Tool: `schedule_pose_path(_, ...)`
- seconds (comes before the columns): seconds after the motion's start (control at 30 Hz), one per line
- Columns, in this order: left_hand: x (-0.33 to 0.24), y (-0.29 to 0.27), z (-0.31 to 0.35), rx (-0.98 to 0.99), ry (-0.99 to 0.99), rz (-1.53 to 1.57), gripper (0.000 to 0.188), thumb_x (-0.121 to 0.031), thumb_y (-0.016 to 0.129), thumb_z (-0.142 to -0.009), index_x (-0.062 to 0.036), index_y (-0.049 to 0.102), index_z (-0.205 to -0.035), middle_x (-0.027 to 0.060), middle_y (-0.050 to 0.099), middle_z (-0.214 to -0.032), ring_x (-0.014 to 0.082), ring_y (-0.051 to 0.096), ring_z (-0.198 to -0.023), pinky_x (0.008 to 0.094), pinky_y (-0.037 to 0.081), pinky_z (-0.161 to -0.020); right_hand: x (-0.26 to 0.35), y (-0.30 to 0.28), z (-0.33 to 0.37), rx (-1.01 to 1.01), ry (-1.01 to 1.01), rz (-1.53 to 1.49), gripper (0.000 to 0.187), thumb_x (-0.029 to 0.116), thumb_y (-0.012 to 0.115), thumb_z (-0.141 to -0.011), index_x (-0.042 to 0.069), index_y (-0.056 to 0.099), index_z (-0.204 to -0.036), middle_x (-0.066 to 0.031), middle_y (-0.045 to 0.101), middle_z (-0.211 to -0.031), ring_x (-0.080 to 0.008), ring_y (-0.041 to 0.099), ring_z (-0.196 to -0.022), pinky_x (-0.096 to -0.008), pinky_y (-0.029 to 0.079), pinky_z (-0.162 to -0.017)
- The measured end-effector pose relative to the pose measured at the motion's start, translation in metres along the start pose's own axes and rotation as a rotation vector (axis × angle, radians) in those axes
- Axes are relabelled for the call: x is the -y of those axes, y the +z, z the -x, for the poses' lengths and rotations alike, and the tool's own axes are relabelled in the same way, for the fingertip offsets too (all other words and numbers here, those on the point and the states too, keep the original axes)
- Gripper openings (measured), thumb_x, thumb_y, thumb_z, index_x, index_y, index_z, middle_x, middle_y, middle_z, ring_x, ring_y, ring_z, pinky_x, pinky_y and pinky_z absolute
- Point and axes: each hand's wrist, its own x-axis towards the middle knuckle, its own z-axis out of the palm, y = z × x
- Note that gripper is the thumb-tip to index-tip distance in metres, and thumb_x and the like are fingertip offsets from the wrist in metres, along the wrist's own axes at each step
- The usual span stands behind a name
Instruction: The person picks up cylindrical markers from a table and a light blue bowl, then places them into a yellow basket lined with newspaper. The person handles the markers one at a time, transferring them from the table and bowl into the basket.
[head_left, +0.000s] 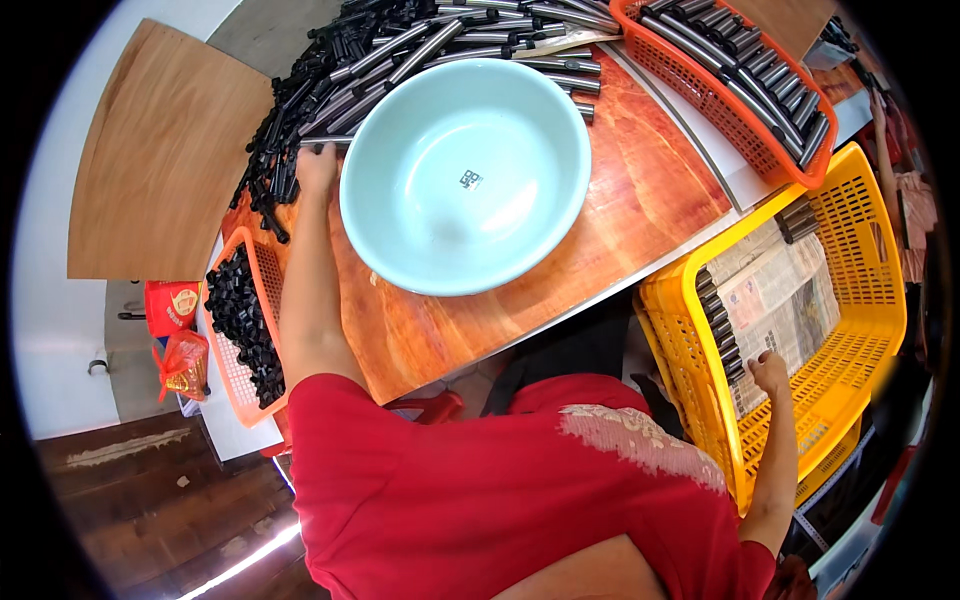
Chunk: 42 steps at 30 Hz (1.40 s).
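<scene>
Red cloth of the person's shirt (480, 490) lies nearest the camera, with both arms stretched wide beyond it. The left hand (317, 168) is at the near edge of a loose pile of tubes (425, 55), its fingers curled in at the end of one silver tube; whether they grip it or only touch it, one cannot tell. Out to the other side, the right hand (768, 373) is over the yellow crate (868, 255), fingers bunched narrow beside a row of dark tubes (714, 318) along the crate's left side; whether anything is pinched there cannot be made out.

Trouble would likely start in the pile: its tubes cross at many angles, so a tug on one could set others rolling. The pale blue basin (465, 180) is just beside the left hand, and a careless forearm could shove it across the table (640, 190). In the crate, a sideways knock might break up the row, while fingers catching the newspaper (785, 300) could ruck it and leave the tubes uneven.
</scene>
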Motion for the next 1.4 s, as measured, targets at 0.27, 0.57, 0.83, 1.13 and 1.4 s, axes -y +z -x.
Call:
schedule_pose_path(0.27, 0.011, 0.059, -0.034, 0.003, -0.462, 0.246, 0.059, -0.034, 0.081, -0.060, 0.0137, 0.063, -0.090, 0.0240, 0.064, -0.097, 0.0278, 0.065, -0.086, 0.0328, 0.049, -0.082, 0.023, -0.039, 0.025, -0.133, -0.082, -0.129, 0.031, 0.021, 0.057, -0.082, -0.010, 0.060, -0.085, -0.0159, 0.062, -0.065, -0.0208, 0.061, -0.054, -0.0337, 0.048, -0.054)
schedule_pose_path(0.57, 0.046, 0.005, -0.022, 0.137, -0.626, 1.556, 0.021, -0.020, 0.054, -0.087, -0.0039, 0.050, -0.099, 0.0153, 0.055, -0.088, 0.0324, 0.056, -0.080, 0.0473, 0.048, -0.070, 0.076, -0.089, 0.059, -0.155, -0.143, -0.144, 0.031, 0.023, 0.056, -0.082, -0.008, 0.061, -0.084, -0.0199, 0.061, -0.068, -0.0296, 0.061, -0.064, -0.0370, 0.046, -0.060)
schedule_pose_path(0.83, -0.086, -0.107, 0.106, 0.701, -0.010, 1.779, 0.032, -0.031, 0.042, -0.094, -0.0107, 0.049, -0.118, 0.0137, 0.053, -0.083, 0.0141, 0.040, -0.057, 0.0257, 0.035, -0.053, 0.135, -0.146, 0.109, -0.445, -0.260, -0.146, 0.024, 0.018, 0.057, -0.084, -0.005, 0.061, -0.088, -0.0248, 0.061, -0.079, -0.0389, 0.060, -0.078, -0.0405, 0.047, -0.068)
schedule_pose_path(1.13, -0.203, -0.076, 0.340, 1.412, 0.066, 1.198, 0.049, -0.029, 0.057, -0.085, 0.0102, 0.052, -0.114, 0.0122, 0.056, -0.063, 0.0092, 0.042, -0.040, 0.0209, 0.031, -0.035, 0.226, -0.173, 0.168, -0.744, -0.924, -0.297, 0.018, 0.011, 0.055, -0.084, -0.001, 0.057, -0.097, -0.0168, 0.058, -0.088, -0.0333, 0.059, -0.080, -0.0365, 0.049, -0.071)
schedule_pose_path(1.4, -0.223, -0.062, 0.381, 1.851, 0.020, 1.001, 0.048, -0.028, 0.059, -0.082, 0.0089, 0.055, -0.114, 0.0096, 0.056, -0.062, 0.0074, 0.040, -0.041, 0.0200, 0.029, -0.036, 0.233, -0.160, 0.170, -0.698, -1.213, -0.162, 0.024, 0.026, 0.060, -0.077, 0.004, 0.052, -0.074, -0.0124, 0.053, -0.072, -0.0312, 0.055, -0.065, -0.0376, 0.045, -0.058)
